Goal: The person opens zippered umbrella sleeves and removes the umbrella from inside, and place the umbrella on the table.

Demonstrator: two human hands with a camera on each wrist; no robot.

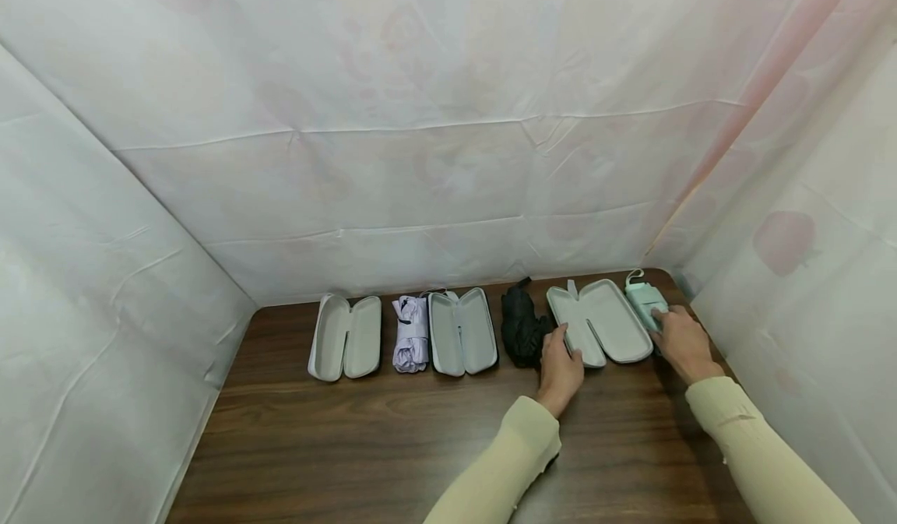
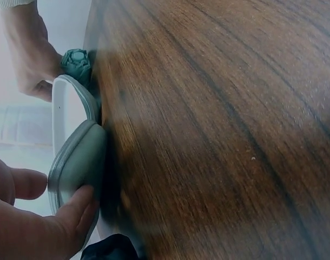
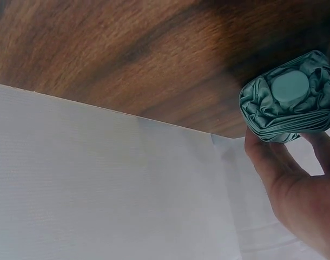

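At the right end of the row lies an open zip case [image 1: 617, 329], pale grey inside, hinged into two halves. My left hand [image 1: 561, 368] holds the near left corner of this case, fingers and thumb on its rim and outer wall in the left wrist view. My right hand [image 1: 683, 342] grips a folded mint-green umbrella [image 1: 645, 300] just right of the case. The right wrist view shows the umbrella's gathered end [image 3: 290, 86] between thumb and fingers. A folded black umbrella [image 1: 521, 325] lies beside my left hand.
Further left are a second open case [image 1: 479, 333], a folded lilac umbrella [image 1: 410, 335] and a third open case [image 1: 364, 337]. All lie along the back of the brown wooden table [image 1: 392, 438]. White cloth walls [image 1: 434, 174] stand behind and at both sides.
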